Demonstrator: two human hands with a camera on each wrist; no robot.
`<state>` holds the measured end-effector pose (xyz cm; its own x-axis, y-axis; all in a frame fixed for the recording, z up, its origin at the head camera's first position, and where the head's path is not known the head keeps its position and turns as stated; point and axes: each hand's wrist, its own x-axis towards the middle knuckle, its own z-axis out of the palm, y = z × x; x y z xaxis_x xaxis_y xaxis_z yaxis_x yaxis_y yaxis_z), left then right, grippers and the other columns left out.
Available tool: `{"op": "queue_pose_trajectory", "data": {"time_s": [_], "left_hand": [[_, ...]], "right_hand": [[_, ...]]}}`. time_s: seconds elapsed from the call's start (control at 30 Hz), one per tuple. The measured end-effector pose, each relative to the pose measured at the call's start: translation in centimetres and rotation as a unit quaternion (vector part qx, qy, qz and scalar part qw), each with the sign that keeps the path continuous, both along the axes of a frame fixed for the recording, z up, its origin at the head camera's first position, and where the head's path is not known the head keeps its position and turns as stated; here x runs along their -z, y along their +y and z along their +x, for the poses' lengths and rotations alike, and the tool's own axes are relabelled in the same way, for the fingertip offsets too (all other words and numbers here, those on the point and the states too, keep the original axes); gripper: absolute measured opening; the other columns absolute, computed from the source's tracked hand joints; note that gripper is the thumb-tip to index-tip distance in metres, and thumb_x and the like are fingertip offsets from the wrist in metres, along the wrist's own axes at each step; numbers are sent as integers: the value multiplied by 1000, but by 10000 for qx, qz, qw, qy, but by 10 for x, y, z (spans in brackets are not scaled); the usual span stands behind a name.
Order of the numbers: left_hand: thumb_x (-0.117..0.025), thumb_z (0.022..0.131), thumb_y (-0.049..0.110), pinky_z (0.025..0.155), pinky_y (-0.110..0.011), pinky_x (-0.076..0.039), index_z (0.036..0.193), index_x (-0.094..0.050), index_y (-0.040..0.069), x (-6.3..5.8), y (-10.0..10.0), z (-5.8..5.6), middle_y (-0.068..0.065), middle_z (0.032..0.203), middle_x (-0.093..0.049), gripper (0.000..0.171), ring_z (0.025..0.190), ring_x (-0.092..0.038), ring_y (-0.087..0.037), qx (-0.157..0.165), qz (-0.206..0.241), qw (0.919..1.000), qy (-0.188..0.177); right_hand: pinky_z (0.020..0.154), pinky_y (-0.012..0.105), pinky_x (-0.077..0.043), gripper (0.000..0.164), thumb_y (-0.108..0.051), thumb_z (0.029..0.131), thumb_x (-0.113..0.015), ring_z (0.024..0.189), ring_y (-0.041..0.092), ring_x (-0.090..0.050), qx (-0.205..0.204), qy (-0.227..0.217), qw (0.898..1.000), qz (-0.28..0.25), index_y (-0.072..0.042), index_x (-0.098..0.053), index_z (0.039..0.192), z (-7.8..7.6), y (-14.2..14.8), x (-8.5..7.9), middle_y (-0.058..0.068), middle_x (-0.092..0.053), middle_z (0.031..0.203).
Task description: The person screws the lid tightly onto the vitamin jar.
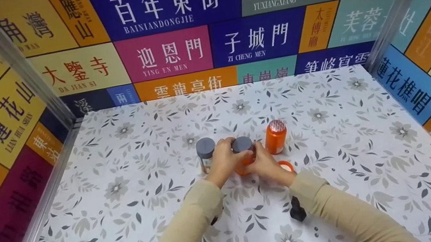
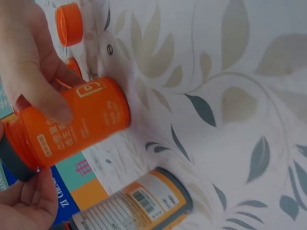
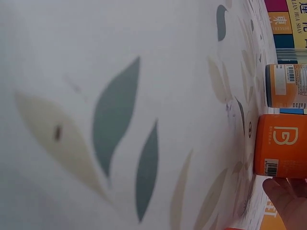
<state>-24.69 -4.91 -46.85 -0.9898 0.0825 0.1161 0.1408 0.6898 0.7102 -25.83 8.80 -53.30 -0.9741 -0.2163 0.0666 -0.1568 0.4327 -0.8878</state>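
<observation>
Head view: on a floral counter (image 1: 124, 226), the right hand (image 1: 266, 162) grips an upright orange bottle (image 2: 91, 122), apparently to steady it, between a grey-lidded jar (image 1: 205, 149) at left and a silver-topped bottle (image 1: 276, 139) at right. The left hand (image 1: 223, 158) pinches the orange bottle's grey cap (image 1: 241, 144). A loose orange lid (image 1: 286, 166) lies nearby.

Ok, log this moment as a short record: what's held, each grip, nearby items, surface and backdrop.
Held item: orange bottle, grey lid at its top
Left grip: pinches the grey lid
Right grip: holds the bottle's body
To its left: grey-lidded bottle, standing
To its right: silver-topped bottle, orange, standing
Loose part: orange cap, on the table
By right sleeve: black item, identity unclear
Surface: white, leaf-and-flower print
Backdrop: coloured panels with lettering
</observation>
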Motion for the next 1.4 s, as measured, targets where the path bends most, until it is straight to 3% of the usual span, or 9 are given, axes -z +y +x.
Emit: {"op": "queue_pose_trajectory", "data": {"time_s": [0.27, 0.53, 0.77, 1.4], "left_hand": [[-76, 74, 27, 87, -35, -45, 112, -58, -4, -3, -2, 0, -17, 106, -60, 52, 97, -56, -25, 118, -135, 9998, -11], [-76, 72, 24, 85, -33, -46, 112, -58, -3, -3, 0, -2, -16, 105, -60, 51, 93, -56, -24, 17, 92, 9998, -156], [-75, 72, 19, 91, -35, -44, 118, -56, -4, -4, 1, -3, -19, 111, -58, 55, 101, -56, -27, 108, 215, 9996, -126], [-76, 68, 17, 90, -36, -44, 120, -56, -3, -9, -1, -3, -19, 108, -57, 59, 97, -55, -27, 227, -6, 9996, -160]], "right_hand": [[92, 42, -44, 64, -4, 64, -73, 103, 31, -52, -74, 376, 9991, 178, 6, -39, 118, -3, -2, 2, 23, -51, 114], [94, 42, -42, 70, -6, 64, -75, 106, 30, -51, -58, 303, 9995, 106, 6, -38, 121, -3, -2, 4, 22, -50, 119], [94, 43, -42, 71, -10, 65, -77, 107, 30, -50, -4, 196, 9995, 243, 5, -36, 122, -3, -1, 2, 23, -50, 119], [95, 43, -41, 70, -12, 66, -78, 107, 31, -50, 41, 190, 9988, 439, 4, -37, 121, -3, -2, 2, 21, -50, 118]]}}
